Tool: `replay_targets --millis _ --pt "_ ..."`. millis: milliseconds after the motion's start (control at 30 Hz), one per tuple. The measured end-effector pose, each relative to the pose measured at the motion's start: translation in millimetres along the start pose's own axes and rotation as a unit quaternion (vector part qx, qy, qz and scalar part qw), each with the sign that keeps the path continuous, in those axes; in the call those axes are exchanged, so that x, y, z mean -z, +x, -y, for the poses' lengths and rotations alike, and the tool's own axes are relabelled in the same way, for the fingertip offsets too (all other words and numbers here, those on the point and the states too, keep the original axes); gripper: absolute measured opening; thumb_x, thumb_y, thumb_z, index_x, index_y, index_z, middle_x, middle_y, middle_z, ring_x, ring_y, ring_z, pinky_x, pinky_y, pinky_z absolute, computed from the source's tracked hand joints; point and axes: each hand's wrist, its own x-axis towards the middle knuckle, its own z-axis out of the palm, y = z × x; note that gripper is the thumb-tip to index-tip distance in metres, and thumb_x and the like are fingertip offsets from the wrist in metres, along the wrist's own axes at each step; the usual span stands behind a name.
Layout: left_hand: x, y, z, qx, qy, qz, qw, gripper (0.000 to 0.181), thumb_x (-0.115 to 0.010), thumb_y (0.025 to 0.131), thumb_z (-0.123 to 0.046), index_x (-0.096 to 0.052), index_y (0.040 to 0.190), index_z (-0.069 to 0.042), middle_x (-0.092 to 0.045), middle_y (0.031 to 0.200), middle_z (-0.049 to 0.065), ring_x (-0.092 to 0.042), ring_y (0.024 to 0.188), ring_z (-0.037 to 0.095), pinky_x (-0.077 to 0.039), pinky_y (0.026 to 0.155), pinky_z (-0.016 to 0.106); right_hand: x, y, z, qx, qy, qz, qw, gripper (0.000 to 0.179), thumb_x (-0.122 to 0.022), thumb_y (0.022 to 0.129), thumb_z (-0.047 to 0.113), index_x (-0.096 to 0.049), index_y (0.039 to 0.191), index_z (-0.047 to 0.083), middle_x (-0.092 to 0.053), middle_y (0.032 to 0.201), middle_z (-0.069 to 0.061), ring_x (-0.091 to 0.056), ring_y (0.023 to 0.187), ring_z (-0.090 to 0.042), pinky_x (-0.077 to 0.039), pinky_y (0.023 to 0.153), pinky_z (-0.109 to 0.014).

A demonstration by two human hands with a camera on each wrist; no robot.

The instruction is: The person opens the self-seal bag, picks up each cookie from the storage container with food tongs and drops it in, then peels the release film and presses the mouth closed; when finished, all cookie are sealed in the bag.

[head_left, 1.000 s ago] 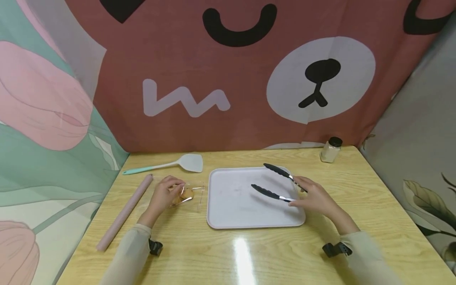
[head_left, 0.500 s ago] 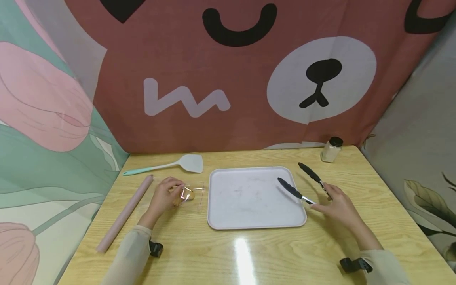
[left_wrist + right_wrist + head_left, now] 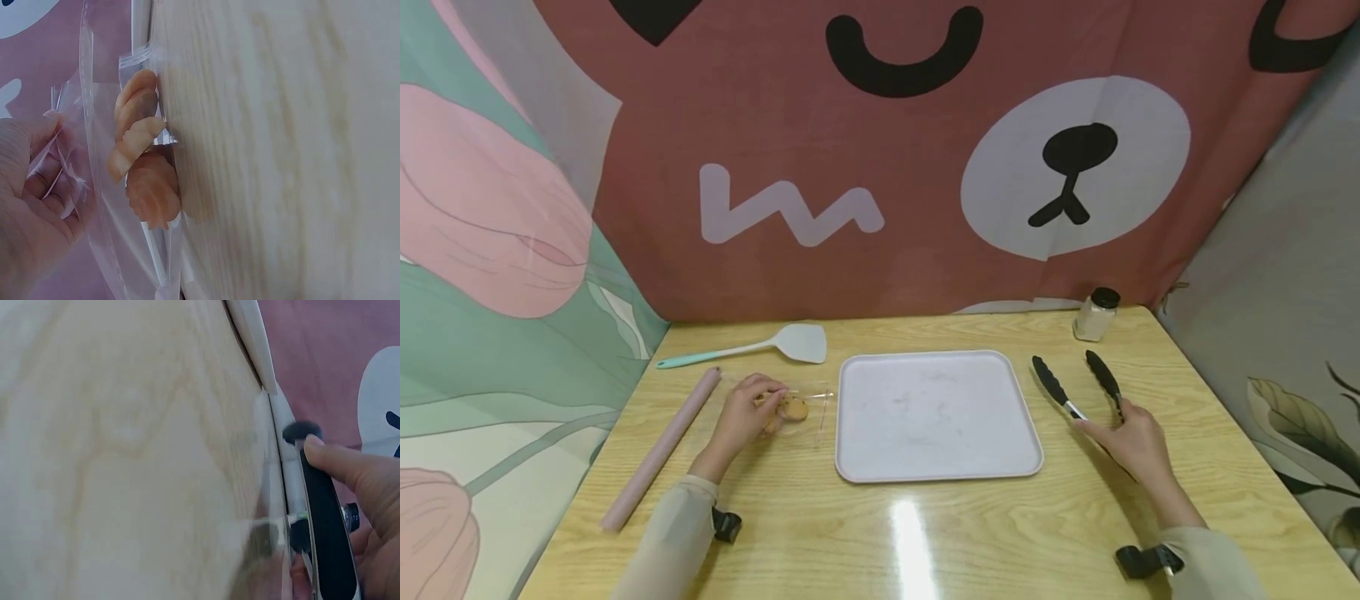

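My left hand [image 3: 747,412] pinches the edge of a clear plastic bag [image 3: 103,206] left of the white tray [image 3: 917,417]. Several tan baked pieces like cookies [image 3: 793,408] lie in the bag, and the left wrist view shows ridged ones [image 3: 152,190] below the lifted film. My right hand [image 3: 1137,437] holds a pair of black-tipped tongs [image 3: 1051,382] to the right of the tray, thumb on one arm and fingers on the other. The tongs' tips are spread, point away from me and have nothing between them. In the right wrist view the thumb presses on the black handle [image 3: 328,531].
A spatula [image 3: 801,342] with a mint handle lies at the back left. Nearer on the left is a long mauve roll [image 3: 662,450]. A small jar [image 3: 1096,317] with a black lid stands at the back right, before the printed cloth [image 3: 775,275].
My right hand has carried the tongs from above the tray off to its right, and their tips have swung to point toward the back. My left hand stays at the bag.
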Motion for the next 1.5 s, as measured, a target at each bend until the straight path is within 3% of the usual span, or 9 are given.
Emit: replay_targets --millis 100,200,367,600,800,1100,1200,1333,1500 --pt "-0.3 0.3 0.1 -0.003 0.000 -0.002 1.0000 0.005 -0.070 0.085 -0.004 -0.073 0.089 -0.005 -0.066 0.088 0.005 -0.062 0.084 0.022 -0.052 0.073 0.043 -4.5 2.7 -1.9 -0.014 0.010 -0.033 0.9993 0.070 -0.079 0.075 0.039 -0.053 0.105 -0.018 -0.054 0.098 -0.043 -0.052 0.089 -0.058 -0.043 0.072 -0.060" --pt "-0.5 0.7 0.1 -0.001 -0.003 -0.002 1.0000 0.005 -0.070 0.084 -0.003 -0.073 0.088 -0.004 -0.066 0.088 0.005 -0.062 0.084 0.023 -0.052 0.073 0.044 -7.9 5.8 -1.2 -0.035 0.009 -0.038 0.9986 0.074 -0.079 0.074 0.040 -0.053 0.107 -0.020 -0.054 0.098 -0.044 -0.052 0.090 -0.058 -0.044 0.073 -0.059" --pt "-1.5 0.3 0.7 -0.002 -0.005 -0.003 1.0000 0.005 -0.071 0.084 -0.003 -0.073 0.088 -0.004 -0.066 0.088 0.007 -0.062 0.085 0.025 -0.052 0.073 0.045 -11.2 8.3 5.5 -0.056 0.006 -0.027 0.9980 0.085 -0.080 0.074 0.042 -0.047 0.115 -0.025 -0.050 0.100 -0.046 -0.050 0.093 -0.059 -0.044 0.074 -0.060" --pt "-1.5 -1.5 0.7 -0.004 -0.011 -0.003 0.9999 0.005 -0.070 0.085 -0.006 -0.073 0.089 -0.005 -0.066 0.089 0.006 -0.063 0.085 0.024 -0.054 0.072 0.045 -15.8 8.5 10.9 -0.073 -0.057 0.008 0.9957 0.090 -0.076 0.075 0.050 -0.042 0.109 -0.026 -0.043 0.102 -0.046 -0.042 0.096 -0.062 -0.041 0.073 -0.061" --pt "-2.5 -2.8 1.2 0.001 -0.023 0.005 0.9997 0.006 -0.068 0.087 -0.007 -0.072 0.091 -0.005 -0.066 0.091 0.006 -0.062 0.086 0.024 -0.054 0.075 0.045 -19.6 7.0 11.8 -0.061 -0.080 0.010 0.9949 0.089 -0.075 0.077 0.045 -0.039 0.111 -0.029 -0.040 0.103 -0.048 -0.040 0.095 -0.063 -0.040 0.072 -0.060" --pt "-3.7 -1.5 2.7 -0.025 -0.007 -0.018 0.9995 0.003 -0.071 0.084 -0.002 -0.073 0.086 -0.004 -0.067 0.088 0.006 -0.063 0.083 0.025 -0.054 0.071 0.044 -13.3 7.9 15.4 -0.051 -0.072 0.044 0.9951 0.100 -0.074 0.077 0.047 -0.029 0.120 -0.031 -0.032 0.113 -0.051 -0.031 0.101 -0.065 -0.035 0.077 -0.063" --pt "-2.9 -1.0 1.9 -0.015 -0.003 -0.014 0.9998 0.004 -0.070 0.084 -0.004 -0.073 0.087 -0.005 -0.067 0.089 0.006 -0.063 0.083 0.024 -0.053 0.071 0.044 -9.9 5.7 21.9 -0.034 -0.058 0.019 0.9976 0.099 -0.077 0.076 0.042 -0.029 0.125 -0.028 -0.028 0.119 -0.051 -0.026 0.106 -0.064 -0.033 0.080 -0.065" --pt "-0.9 0.1 -0.1 -0.004 0.005 -0.013 0.9999 0.004 -0.070 0.085 -0.005 -0.073 0.088 -0.005 -0.067 0.089 0.006 -0.063 0.084 0.024 -0.052 0.073 0.044 -9.6 6.0 42.2 0.032 -0.048 -0.034 0.9978 0.086 -0.078 0.078 0.029 -0.034 0.127 -0.026 -0.032 0.120 -0.050 -0.027 0.109 -0.062 -0.030 0.084 -0.066" --pt "1.1 2.0 -3.0 -0.012 0.010 -0.014 0.9998 0.004 -0.070 0.085 -0.006 -0.072 0.088 -0.004 -0.067 0.089 0.006 -0.063 0.084 0.024 -0.052 0.073 0.044 -18.5 12.0 80.7 0.081 -0.020 -0.025 0.9962 0.068 -0.073 0.083 0.021 -0.042 0.126 -0.021 -0.033 0.126 -0.044 -0.028 0.113 -0.058 -0.034 0.084 -0.064"
